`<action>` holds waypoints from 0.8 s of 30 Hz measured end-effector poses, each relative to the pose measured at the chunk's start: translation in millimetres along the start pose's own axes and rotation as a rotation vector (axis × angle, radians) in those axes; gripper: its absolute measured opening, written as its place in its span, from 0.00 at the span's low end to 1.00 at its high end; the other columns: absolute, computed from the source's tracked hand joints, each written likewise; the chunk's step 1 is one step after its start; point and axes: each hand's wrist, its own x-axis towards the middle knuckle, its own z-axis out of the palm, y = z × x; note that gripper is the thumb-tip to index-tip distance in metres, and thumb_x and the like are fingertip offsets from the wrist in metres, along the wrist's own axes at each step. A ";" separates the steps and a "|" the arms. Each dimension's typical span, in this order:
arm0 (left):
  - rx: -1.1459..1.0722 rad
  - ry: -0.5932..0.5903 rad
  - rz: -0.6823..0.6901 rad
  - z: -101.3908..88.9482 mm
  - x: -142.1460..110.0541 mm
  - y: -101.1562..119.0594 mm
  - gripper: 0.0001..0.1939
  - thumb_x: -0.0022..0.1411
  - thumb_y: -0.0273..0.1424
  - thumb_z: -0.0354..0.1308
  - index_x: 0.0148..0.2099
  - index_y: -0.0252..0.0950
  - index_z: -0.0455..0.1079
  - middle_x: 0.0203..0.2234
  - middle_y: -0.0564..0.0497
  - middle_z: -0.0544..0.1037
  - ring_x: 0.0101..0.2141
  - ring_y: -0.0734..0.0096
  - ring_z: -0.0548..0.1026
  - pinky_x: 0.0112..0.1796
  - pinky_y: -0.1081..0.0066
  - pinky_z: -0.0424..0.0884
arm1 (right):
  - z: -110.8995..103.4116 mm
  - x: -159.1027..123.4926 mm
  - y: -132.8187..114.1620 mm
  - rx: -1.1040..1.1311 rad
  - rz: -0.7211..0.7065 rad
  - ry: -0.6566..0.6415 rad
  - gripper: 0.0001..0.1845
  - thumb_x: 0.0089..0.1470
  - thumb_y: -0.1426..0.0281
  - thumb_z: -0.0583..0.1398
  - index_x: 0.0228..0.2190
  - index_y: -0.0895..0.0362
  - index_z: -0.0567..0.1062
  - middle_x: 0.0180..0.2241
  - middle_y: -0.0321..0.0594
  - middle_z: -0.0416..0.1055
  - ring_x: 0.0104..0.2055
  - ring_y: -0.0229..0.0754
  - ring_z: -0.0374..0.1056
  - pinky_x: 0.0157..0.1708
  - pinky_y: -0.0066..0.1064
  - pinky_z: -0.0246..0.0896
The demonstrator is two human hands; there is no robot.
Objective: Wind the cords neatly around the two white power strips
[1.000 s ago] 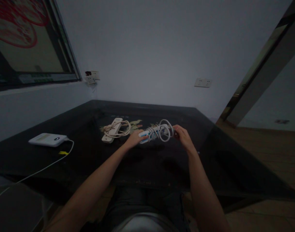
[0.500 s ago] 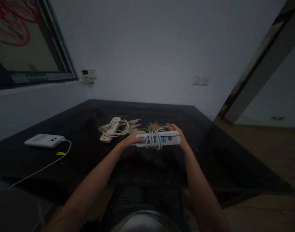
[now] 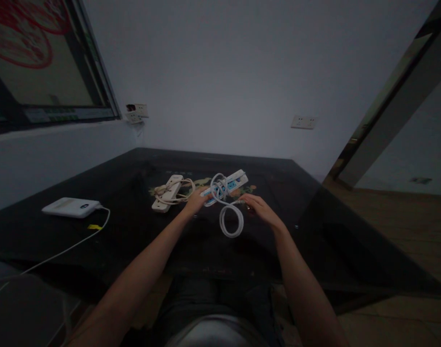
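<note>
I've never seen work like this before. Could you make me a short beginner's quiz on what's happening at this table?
1. Multiple choice: what does the left hand hold?
A) A wall socket
B) The power strip with blue sockets
C) The window frame

2. True or false: the right hand holds the light grey cord that is wound around that strip.

3. Fill in the missing word: the second power strip lies between the held one and a white device, which has a thin white ____ attached.

Key: 1. B, gripped at one end. 2. True. 3. Cable.
</note>
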 end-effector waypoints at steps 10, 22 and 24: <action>0.264 -0.392 0.031 2.7 -12.5 11.9 0.17 0.51 0.44 0.59 0.33 0.33 0.69 0.27 0.52 0.71 0.30 0.68 0.68 0.32 0.71 0.62 | -28.3 1.5 -0.6 0.240 -0.245 0.563 0.16 0.51 0.57 0.58 0.35 0.55 0.72 0.22 0.31 0.63 0.20 0.31 0.55 0.18 0.24 0.49; -0.038 -0.588 0.021 -1.9 -20.7 23.5 0.17 0.47 0.42 0.62 0.34 0.33 0.69 0.26 0.53 0.71 0.29 0.71 0.69 0.29 0.74 0.63 | -40.6 6.0 20.0 -0.329 -0.080 0.438 0.20 0.51 0.56 0.57 0.36 0.58 0.76 0.26 0.39 0.71 0.26 0.39 0.63 0.26 0.29 0.57; -0.120 -0.533 -0.003 -2.1 -19.7 21.3 0.18 0.47 0.43 0.62 0.34 0.33 0.68 0.25 0.53 0.71 0.26 0.71 0.69 0.27 0.74 0.63 | -40.5 6.5 25.0 -0.346 -0.049 0.371 0.18 0.48 0.57 0.58 0.31 0.58 0.77 0.27 0.40 0.73 0.29 0.42 0.65 0.30 0.31 0.58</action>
